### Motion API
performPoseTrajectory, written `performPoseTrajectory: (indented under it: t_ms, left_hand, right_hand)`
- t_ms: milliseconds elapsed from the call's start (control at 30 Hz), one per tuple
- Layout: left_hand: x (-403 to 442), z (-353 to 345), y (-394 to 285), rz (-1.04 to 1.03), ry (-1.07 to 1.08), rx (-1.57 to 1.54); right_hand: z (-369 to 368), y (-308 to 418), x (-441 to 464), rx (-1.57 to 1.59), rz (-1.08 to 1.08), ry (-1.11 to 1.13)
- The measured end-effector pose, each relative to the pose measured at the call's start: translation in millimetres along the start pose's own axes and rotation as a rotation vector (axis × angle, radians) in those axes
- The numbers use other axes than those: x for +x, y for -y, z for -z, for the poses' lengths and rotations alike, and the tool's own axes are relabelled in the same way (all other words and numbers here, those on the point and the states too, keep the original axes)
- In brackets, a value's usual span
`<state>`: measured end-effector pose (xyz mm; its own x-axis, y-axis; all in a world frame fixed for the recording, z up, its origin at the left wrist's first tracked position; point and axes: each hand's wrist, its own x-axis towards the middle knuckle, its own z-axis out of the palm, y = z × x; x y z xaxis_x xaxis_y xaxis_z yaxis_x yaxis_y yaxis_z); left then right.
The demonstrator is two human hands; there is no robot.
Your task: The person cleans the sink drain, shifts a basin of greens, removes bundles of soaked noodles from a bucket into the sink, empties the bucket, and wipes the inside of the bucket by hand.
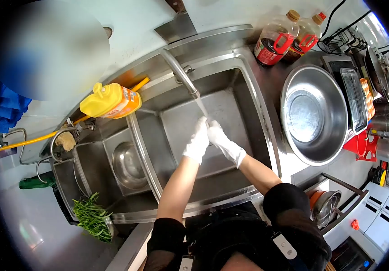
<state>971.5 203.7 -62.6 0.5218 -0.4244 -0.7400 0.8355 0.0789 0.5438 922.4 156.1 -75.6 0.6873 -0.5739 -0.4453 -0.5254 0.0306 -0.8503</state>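
Note:
Both of my hands wear white gloves and meet over the large sink basin. My left hand and my right hand touch at the fingers, which are closed together. Whatever they hold, if anything, is hidden. From the metal faucet a thin stream of water runs down onto the fingertips. To the left of the faucet, a yellow jug with an orange label rests on the sink's back edge.
A smaller basin at left holds a metal bowl. Green leafy vegetables lie at its front corner. On the right counter sit a large steel basin and two sauce jugs, one nearer. A yellow hose crosses the left side.

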Motion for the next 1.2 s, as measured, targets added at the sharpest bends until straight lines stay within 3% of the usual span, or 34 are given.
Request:
performPoseTrajectory:
  t_ms: [33, 133, 267, 333, 400, 467, 567, 700, 733, 867, 900, 1000, 1033, 1100, 1167, 1200]
  left_hand:
    - [18, 4, -6, 0.231, 0.081, -0.010]
    - [36, 1, 17, -0.010, -0.007, -0.038]
    - [57, 8, 25, 0.065, -0.021, -0.261]
    - [42, 9, 8, 0.195, 0.046, -0.348]
    - [37, 23, 5, 0.211, 0.135, -0.396]
    - [29, 37, 2, 0.231, 0.048, -0.269]
    - [15, 57, 1, 0.316, -0.067, -0.062]
    - [12, 133, 27, 0.271, 0.345, -0.251]
    - [9, 136, 29, 0.264, 0.248, -0.273]
    - [-5, 148, 38, 0.256, -0.032, -0.274]
    - [-9, 150, 40, 0.257, -0.076, -0.254]
    - [-12, 158, 49, 0.316, -0.185, -0.260]
    - [-13, 162, 53, 0.317, -0.182, -0.296]
    - [-17, 169, 59, 0.306, -0.153, -0.288]
    - [-19, 169, 62, 0.303, -0.147, -0.235]
    - [-26, 165, 59, 0.302, -0.161, -0.188]
  right_hand:
    - [2, -2, -10, -0.161, 0.091, -0.018]
    - [15, 2, -17, 0.396, 0.251, 0.060]
    - [67, 35, -3, 0.272, -0.094, 0.314]
    - [80, 53, 28, 0.094, 0.068, 0.264]
    - [82, 91, 51, -0.096, 0.424, 0.041]
    - [79, 116, 77, -0.360, 0.729, -0.042]
    - [66, 137, 105, -0.731, 0.828, 0.018]
    - [55, 146, 134, -1.120, 0.845, 0.070]
    - [57, 157, 130, -1.203, 0.853, 0.081]
    - [60, 178, 149, -1.079, 0.896, 0.198]
    - [56, 185, 155, -1.065, 0.768, 0.228]
    - [52, 210, 153, -1.008, 0.697, 0.218]
    - [46, 203, 168, -0.423, 0.294, 0.339]
    - [44, 194, 174, -0.512, 0.434, 0.288]
    - [48, 184, 173, -0.402, 0.338, 0.252]
    - [49, 170, 170, -0.322, 0.431, 0.161]
